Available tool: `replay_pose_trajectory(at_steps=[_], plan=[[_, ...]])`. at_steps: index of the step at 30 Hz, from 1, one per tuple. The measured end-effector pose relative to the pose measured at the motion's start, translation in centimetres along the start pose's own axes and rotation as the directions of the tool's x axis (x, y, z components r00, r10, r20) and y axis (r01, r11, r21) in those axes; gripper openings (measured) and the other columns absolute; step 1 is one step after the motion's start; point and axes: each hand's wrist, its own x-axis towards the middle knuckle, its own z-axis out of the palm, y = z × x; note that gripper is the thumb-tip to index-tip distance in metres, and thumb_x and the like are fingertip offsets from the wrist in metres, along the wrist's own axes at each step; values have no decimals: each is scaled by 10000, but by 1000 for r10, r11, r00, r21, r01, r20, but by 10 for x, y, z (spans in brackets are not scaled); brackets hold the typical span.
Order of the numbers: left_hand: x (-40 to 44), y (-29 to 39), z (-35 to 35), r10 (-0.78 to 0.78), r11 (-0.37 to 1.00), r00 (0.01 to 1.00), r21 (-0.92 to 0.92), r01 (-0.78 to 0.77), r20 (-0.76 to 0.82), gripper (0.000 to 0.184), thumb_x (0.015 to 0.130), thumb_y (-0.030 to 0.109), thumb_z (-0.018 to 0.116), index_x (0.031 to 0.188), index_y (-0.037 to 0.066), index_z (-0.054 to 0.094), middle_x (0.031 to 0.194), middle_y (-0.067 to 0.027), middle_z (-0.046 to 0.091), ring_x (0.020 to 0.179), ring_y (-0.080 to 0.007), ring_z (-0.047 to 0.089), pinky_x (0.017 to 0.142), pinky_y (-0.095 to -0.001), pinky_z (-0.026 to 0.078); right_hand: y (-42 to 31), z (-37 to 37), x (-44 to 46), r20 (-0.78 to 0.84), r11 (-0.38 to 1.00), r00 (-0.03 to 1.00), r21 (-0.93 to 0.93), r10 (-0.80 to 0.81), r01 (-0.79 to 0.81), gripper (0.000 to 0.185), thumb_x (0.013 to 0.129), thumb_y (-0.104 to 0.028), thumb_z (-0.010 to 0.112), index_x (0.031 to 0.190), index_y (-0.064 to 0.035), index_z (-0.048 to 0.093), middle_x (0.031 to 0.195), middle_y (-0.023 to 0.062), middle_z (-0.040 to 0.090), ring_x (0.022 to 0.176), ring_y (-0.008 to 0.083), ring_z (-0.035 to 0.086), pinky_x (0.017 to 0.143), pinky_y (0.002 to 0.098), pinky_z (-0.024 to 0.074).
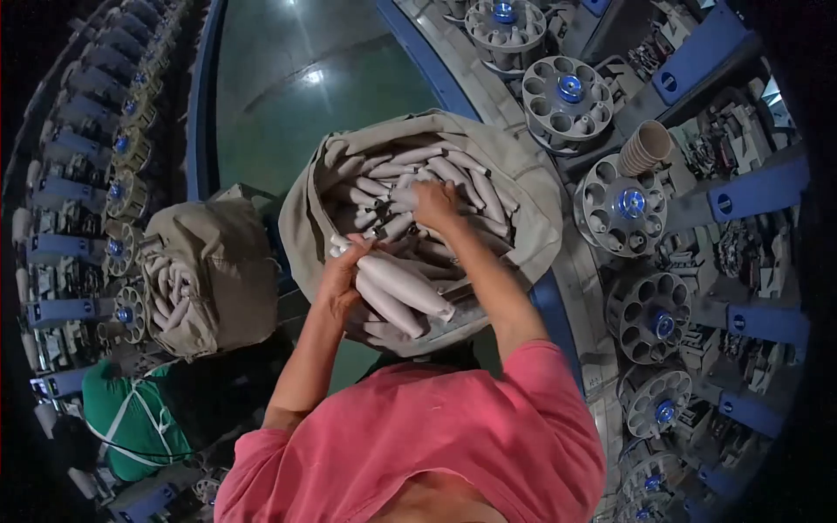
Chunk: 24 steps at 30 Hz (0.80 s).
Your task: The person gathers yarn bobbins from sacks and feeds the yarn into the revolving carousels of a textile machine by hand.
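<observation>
In front of me is a large canvas bag [532,187] filled with pale grey-pink yarn bobbins [427,157] lying at all angles. My left hand [343,272], at the bag's near left rim, is closed round the narrow ends of a few yarn bobbins [403,283]. Their thick ends point toward the lower right, over the near part of the bag. Inside the bag, my right hand [436,206] has its fingers curled on a yarn bobbin [404,199] amid the pile; its fingertips are partly hidden.
To the right runs a winding machine with round bobbin magazines [568,100] and a stack of paper cones [645,150]. Another canvas sack [235,270] with bobbins stands at left, near a person in green [131,418]. A green floor aisle [305,113] stretches ahead between machine rows.
</observation>
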Motion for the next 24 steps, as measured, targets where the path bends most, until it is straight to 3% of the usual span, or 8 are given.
replay_pose_trajectory(at_steps=[3,6,9,13,15,19,22,24], plan=[[-1,-12,-20,-145,972,986,-200,127,-81,148,826,172,681,909,102,579,980,-100,625,883,-234,608,798,-398,515,-17,-96,-41,-137,380,991,916,2,126,307,679,-29,632,973,-78,558,1057,91,624,1105,227,539,937,488,398],[-10,-7,0,-113,913,993,-398,95,-21,201,829,212,685,961,94,588,1015,-100,613,947,-242,592,883,-415,498,-41,-102,-81,-300,-343,944,909,-139,238,443,604,79,599,1030,-33,550,1151,145,581,1194,279,495,1010,355,390],[-19,2,0,27,863,998,-505,9,65,217,812,173,670,988,90,575,1001,-93,607,984,-247,579,914,-425,483,-58,-106,-119,-242,381,834,802,-496,459,560,654,50,622,1197,-39,522,1341,148,472,1286,250,417,1048,377,360],[-26,0,-16,185,951,979,-267,-155,91,219,761,61,651,955,90,555,1003,-92,589,928,-241,570,889,-398,482,11,-54,-85,-51,991,990,28,-130,132,478,658,-56,698,1121,-30,579,1098,136,584,1032,325,570,903,429,460],[-26,-6,-22,138,982,990,-131,-134,20,243,743,50,658,956,92,549,1006,-93,577,952,-240,559,892,-400,477,37,-39,-75,97,963,995,-262,-35,59,500,623,-74,713,1105,-42,584,1065,133,587,992,334,578,873,434,468],[-32,-20,-19,74,949,995,-311,-48,74,233,741,78,677,941,101,561,1107,-101,573,1037,-285,545,949,-435,452,27,-102,-73,-138,903,983,426,119,-49,429,600,-87,643,1012,-1,557,950,151,579,847,249,601,834,330,478],[-33,-15,6,89,885,955,-463,55,282,230,737,141,706,949,116,619,1197,-106,562,1191,-314,469,987,-500,423,0,-129,-93,-410,-109,898,897,160,429,382,587,-64,671,921,-61,485,992,80,503,921,165,502,926,337,397],[-28,-8,19,241,884,890,-467,-35,388,237,726,156,718,951,147,646,1274,-107,530,1294,-368,371,1026,-541,376,-24,-108,-115,-331,-100,943,939,-6,329,349,679,-163,701,935,-89,476,1084,112,494,1009,186,488,965,342,366]])
